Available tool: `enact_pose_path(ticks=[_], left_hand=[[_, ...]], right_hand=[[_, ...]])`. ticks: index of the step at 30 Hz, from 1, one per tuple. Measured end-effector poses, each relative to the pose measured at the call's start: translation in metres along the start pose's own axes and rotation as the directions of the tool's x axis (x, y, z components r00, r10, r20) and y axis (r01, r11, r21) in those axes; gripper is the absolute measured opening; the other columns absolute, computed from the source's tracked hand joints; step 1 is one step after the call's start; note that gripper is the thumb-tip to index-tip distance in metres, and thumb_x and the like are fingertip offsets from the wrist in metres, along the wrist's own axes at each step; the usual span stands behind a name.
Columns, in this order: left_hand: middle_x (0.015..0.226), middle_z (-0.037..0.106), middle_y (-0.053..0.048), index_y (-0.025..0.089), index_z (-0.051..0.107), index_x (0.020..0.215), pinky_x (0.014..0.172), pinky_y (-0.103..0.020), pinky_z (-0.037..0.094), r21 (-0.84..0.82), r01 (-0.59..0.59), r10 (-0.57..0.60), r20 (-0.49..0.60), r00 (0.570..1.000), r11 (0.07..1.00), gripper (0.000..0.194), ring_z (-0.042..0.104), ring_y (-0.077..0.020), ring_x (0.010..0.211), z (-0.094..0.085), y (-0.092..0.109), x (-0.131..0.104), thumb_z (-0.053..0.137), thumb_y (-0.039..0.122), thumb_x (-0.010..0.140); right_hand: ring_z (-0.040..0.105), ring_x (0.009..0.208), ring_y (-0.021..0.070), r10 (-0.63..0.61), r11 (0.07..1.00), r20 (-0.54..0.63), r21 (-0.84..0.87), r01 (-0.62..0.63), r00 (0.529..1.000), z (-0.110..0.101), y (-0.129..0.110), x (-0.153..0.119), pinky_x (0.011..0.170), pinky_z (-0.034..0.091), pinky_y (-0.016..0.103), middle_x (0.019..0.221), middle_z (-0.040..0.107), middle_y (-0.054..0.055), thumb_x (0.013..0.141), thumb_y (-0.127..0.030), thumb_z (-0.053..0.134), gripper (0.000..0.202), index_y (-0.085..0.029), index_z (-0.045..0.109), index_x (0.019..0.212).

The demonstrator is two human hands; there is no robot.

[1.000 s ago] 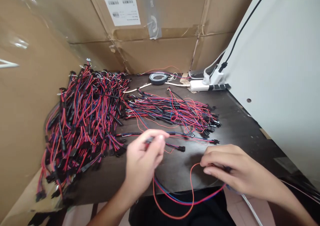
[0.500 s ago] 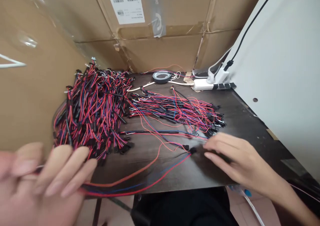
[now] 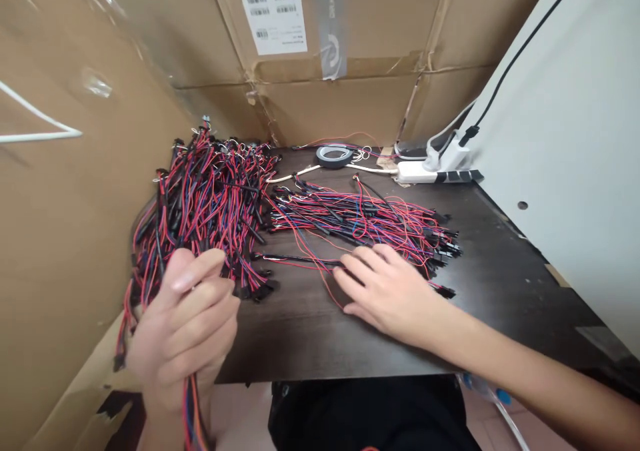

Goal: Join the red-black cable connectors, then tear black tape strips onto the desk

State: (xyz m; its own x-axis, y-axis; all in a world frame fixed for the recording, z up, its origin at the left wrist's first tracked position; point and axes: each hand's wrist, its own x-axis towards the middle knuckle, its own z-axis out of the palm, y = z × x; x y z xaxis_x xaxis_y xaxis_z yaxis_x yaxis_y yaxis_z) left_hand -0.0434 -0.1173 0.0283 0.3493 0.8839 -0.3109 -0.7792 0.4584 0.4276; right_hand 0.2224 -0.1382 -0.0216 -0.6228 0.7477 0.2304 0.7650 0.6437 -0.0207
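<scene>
My left hand (image 3: 187, 318) is a closed fist at the left, in front of the large heap of wire harnesses (image 3: 210, 198). A bundle of red, blue, orange and black wires (image 3: 193, 411) hangs out below it. My right hand (image 3: 385, 291) lies low over the table, palm down, its fingers bent and apart from the thumb. Beneath its fingertips runs a single wire harness (image 3: 300, 259) with a black sleeve, partly hidden by the hand; its black connector (image 3: 445, 292) shows beyond the wrist. A thin orange wire (image 3: 327, 284) reaches toward the thumb.
Behind my right hand lies a flatter pile of harnesses (image 3: 350, 211). A tape roll (image 3: 334, 156) and a white power strip (image 3: 420, 172) sit farther back. Cardboard (image 3: 340, 104) walls the back and left; a white panel (image 3: 575, 138) stands at the right.
My left hand has moved right and upright, with the wires now hanging below it. My right hand has moved left onto the single harness. The view has shifted slightly.
</scene>
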Motion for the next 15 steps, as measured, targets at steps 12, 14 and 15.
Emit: enact_pose_path(ticks=[12, 14, 15], left_hand=[[0.052, 0.019, 0.009, 0.021, 0.033, 0.074, 0.023, -0.005, 0.007, -0.233, 0.185, -0.124, 0.256, 0.959, 0.955, 0.032, 0.017, -0.0033, 0.035, -0.009, 0.002, 0.015, 0.026, 0.031, 0.103], [0.054, 0.019, 0.009, 0.02, 0.032, 0.074, 0.025, -0.006, 0.006, -0.246, 0.228, -0.15, 0.299, 0.942, 0.942, 0.032, 0.018, -0.0039, 0.038, -0.013, 0.0, 0.019, 0.023, 0.032, 0.103], [0.055, 0.019, 0.009, 0.02, 0.032, 0.075, 0.025, -0.007, 0.006, -0.246, 0.245, -0.16, 0.32, 0.934, 0.938, 0.032, 0.018, -0.0041, 0.039, -0.014, -0.001, 0.021, 0.022, 0.032, 0.103]], right_hand=[[0.046, 0.129, 0.0257, -0.072, 0.996, -0.063, -0.065, 0.068, 0.995, 0.021, 0.063, -0.011, 0.102, 0.04, 0.043, 0.14, 0.052, 0.009, 0.081, 0.003, 0.042, 0.059, -0.012, 0.045, 0.138], [0.05, 0.125, 0.0263, -0.086, 0.991, -0.072, -0.107, 0.078, 0.994, 0.019, 0.078, -0.014, 0.097, 0.043, 0.043, 0.141, 0.051, 0.012, 0.082, 0.004, 0.042, 0.054, -0.011, 0.05, 0.133], [0.052, 0.121, 0.0265, -0.093, 0.988, -0.08, -0.128, 0.083, 0.992, 0.018, 0.085, -0.015, 0.095, 0.044, 0.042, 0.139, 0.052, 0.014, 0.082, 0.004, 0.042, 0.05, -0.01, 0.054, 0.129]])
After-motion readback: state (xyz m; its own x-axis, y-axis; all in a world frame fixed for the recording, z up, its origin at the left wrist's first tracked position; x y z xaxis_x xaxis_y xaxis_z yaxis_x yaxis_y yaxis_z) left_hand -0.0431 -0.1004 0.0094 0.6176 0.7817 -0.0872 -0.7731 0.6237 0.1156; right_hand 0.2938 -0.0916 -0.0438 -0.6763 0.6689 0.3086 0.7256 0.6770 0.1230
